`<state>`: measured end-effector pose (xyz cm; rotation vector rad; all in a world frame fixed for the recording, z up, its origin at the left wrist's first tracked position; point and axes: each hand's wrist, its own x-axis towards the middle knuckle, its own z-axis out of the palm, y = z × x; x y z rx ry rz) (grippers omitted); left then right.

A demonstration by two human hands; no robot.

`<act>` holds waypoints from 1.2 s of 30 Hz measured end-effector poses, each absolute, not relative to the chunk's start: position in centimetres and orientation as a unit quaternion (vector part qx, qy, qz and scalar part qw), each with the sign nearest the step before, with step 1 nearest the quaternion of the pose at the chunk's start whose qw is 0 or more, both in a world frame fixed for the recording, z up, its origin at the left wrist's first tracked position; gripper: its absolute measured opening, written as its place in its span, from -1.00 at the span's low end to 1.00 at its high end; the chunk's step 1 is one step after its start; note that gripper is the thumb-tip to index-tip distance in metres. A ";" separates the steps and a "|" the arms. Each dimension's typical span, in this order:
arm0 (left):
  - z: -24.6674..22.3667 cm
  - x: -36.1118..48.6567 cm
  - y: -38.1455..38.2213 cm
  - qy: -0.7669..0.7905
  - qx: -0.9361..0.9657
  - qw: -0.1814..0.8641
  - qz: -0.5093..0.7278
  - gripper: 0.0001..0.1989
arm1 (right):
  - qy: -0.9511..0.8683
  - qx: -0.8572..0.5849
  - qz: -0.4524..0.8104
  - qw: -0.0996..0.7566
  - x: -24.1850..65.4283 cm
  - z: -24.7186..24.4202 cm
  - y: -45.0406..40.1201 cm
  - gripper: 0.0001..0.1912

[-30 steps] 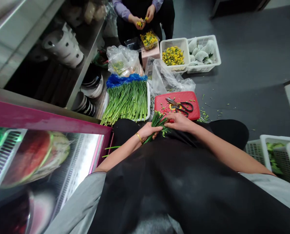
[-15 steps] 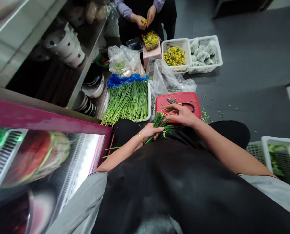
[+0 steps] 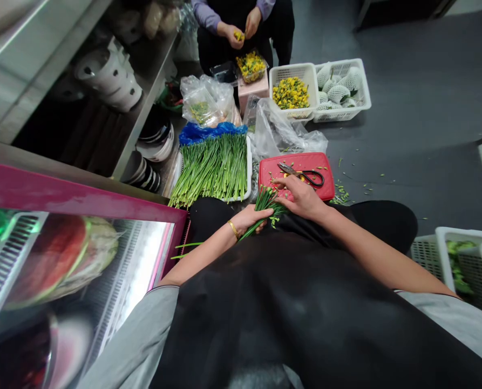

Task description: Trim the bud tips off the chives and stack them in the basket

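Observation:
A bunch of green stems is wrapped in the fingers of my left hand, low in front of my apron. My right hand is at the upper right side of the bunch, its fingers bent and partly spread, touching the stem tops. Under and beyond it lies a red board with small green scraps. Black-handled scissors rest on that board. To the left, a white basket lined with blue plastic holds many long green stems.
Across from me, a person's hands hold yellow flowers. White baskets contain yellow flowers and net-wrapped produce. Plastic bags lie between. A pink-framed glass case stands left; more baskets are at right. Scraps dot the floor.
My right hand has moved down, closer to the bunch, so more of the scissors shows. My left hand still holds the stems in nearly the same place.

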<state>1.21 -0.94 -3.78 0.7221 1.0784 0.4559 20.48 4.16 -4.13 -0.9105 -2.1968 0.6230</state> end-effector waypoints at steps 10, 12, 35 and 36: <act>-3.9 1.2 -1.0 0.502 0.333 0.773 0.201 -0.51 | -0.859 -0.360 0.232 0.280 20.4 -4.1 4.0 -0.92; -3.8 1.3 -1.1 0.505 0.343 0.767 0.197 -0.51 | -0.870 -0.366 0.218 0.247 20.5 -4.1 4.2 -0.88; -3.9 1.7 -1.3 0.540 0.353 0.739 0.196 -0.54 | -0.584 -0.487 0.517 0.393 22.0 -2.9 5.5 -0.56; -4.0 1.8 -1.2 0.540 0.358 0.736 0.194 -0.54 | -0.644 -0.484 0.474 0.355 22.2 -2.6 5.4 -0.56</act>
